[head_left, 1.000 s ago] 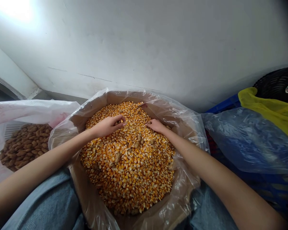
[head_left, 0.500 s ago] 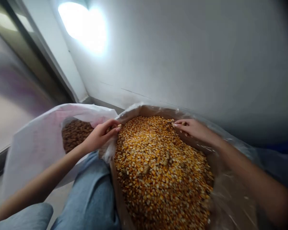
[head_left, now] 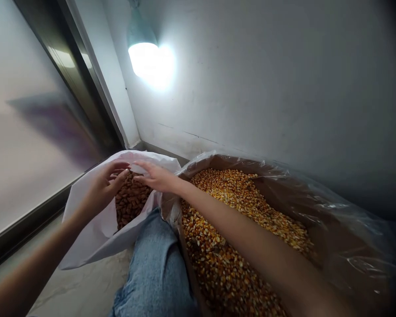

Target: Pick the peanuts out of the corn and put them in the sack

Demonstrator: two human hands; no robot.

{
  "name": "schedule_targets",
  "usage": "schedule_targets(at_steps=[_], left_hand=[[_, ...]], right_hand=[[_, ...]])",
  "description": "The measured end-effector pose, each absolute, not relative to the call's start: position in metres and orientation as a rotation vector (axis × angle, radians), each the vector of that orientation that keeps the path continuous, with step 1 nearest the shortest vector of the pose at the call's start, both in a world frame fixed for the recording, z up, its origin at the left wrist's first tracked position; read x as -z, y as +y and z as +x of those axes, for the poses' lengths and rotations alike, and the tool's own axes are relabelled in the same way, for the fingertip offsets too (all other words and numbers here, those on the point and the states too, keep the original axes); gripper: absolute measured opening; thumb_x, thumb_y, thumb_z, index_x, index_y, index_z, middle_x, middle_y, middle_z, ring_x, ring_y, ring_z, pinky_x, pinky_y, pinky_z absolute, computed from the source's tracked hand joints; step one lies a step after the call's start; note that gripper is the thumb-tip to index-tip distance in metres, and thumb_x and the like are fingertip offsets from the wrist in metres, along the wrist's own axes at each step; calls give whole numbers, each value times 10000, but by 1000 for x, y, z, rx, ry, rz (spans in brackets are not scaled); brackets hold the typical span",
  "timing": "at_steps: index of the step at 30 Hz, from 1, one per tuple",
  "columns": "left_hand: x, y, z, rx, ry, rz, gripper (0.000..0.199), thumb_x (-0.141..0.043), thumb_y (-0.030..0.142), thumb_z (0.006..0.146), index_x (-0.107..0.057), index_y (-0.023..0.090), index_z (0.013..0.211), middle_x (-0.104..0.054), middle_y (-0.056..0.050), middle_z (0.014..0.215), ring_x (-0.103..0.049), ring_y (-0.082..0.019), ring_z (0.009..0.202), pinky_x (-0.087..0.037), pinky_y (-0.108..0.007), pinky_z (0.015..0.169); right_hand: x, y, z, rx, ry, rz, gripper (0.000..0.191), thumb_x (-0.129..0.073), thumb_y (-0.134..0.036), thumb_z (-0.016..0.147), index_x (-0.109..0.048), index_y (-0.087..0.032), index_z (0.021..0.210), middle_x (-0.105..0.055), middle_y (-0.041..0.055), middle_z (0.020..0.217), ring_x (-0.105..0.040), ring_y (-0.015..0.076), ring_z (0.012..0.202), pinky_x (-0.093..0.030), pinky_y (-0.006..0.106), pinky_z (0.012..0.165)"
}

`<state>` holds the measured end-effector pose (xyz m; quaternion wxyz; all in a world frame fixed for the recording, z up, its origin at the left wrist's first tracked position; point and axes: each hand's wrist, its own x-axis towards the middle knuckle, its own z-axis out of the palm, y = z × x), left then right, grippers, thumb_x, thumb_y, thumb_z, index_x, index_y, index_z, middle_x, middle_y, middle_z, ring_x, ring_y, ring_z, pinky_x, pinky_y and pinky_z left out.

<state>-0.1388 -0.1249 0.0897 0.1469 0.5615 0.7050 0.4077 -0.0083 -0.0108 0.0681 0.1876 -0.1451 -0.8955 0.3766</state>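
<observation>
Right now, the left hand (head_left: 102,189) curls half-cupped above the peanuts (head_left: 130,204) in a white sack (head_left: 92,233), any hold hidden; the right hand (head_left: 155,177), open, shows nothing held, its arm crossing above the boxed corn (head_left: 231,193).

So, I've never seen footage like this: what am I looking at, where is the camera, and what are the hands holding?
These come from one camera on a person's head, looking down at their bare hands. A jeans-clad knee lies between a white sack of unshelled peanuts and a plastic-lined cardboard box of corn kernels. The left hand is cupped above the sack; whether it holds anything cannot be told. The right hand reaches, fingers open, toward the sack's rim, and shows nothing held.
</observation>
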Motion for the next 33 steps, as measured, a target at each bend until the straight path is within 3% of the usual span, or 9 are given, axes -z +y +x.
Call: schedule_targets(at_steps=[2, 6, 11, 15, 21, 25, 29, 33], left_hand=[[-89, -126, -125, -1194, 2003, 1634, 329, -429, 425, 764, -506, 183, 973, -562, -51, 1024, -525, -177, 927, -437, -300, 805], [-79, -115, -95, -1082, 1848, 1762, 293, -410, 411, 781, -514, 188, 939, -587, -43, 939, -544, -163, 852, -453, -272, 745], [-68, -80, -28, -532, 1416, 2351, 296, -371, 384, 811, -507, 229, 1022, -586, -31, 982, -554, -155, 845, -437, -267, 736], [-60, -44, 39, -86, 1119, 2662, 273, -357, 344, 818, -510, 248, 1023, -600, -32, 933, -583, -173, 760, -446, -276, 630], [-37, -9, 96, 362, 1099, 2721, 204, -399, 257, 783, -562, 186, 881, -605, -82, 860, -589, -205, 692, -426, -284, 560], [-24, -6, 93, 331, 1123, 2658, 243, -397, 265, 778, -524, 205, 975, -576, -77, 937, -576, -208, 773, -418, -281, 596], [-17, -7, 87, 188, 1168, 2568, 229, -377, 329, 787, -518, 212, 925, -576, -50, 902, -558, -180, 764, -401, -266, 615], [-19, -6, 86, -9, 1191, 2393, 250, -376, 384, 780, -520, 199, 865, -579, -27, 825, -530, -143, 683, -389, -246, 605]], right_hand=[[-70, -4, 26, -1026, -2454, -442, 489, -354, -444, 821, -372, -171, 1227, -395, 63, 1268, -338, 165, 1174, -251, 304, 995], [-81, 4, 137, -965, -2415, -758, 360, -362, -406, 828, -484, -204, 1100, -497, 57, 1126, -468, 149, 1019, -376, 281, 860], [-69, -1, 252, -795, -2386, -1289, 290, -376, -382, 819, -577, -191, 904, -587, 42, 935, -525, 157, 870, -382, 268, 767], [-34, -11, 283, -886, -2502, -1532, 229, -441, -353, 779, -592, -198, 853, -611, 25, 809, -539, 146, 711, -377, 251, 642], [10, -16, 283, -972, -2428, -1553, 116, -517, -251, 703, -573, -176, 772, -585, 26, 752, -511, 134, 678, -353, 235, 601], [10, -11, 292, -1263, -2110, -1497, 126, -501, -205, 676, -542, -181, 793, -546, 4, 722, -488, 113, 647, -367, 226, 593], [-5, -8, 294, -1861, -1394, -1299, 238, -430, -245, 700, -503, -201, 922, -495, -6, 700, -475, 98, 583, -382, 210, 516], [-13, -9, 293, -2056, -1002, -1070, 218, -353, -325, 744, -505, -170, 752, -484, 4, 695, -470, 91, 586, -394, 214, 535]])
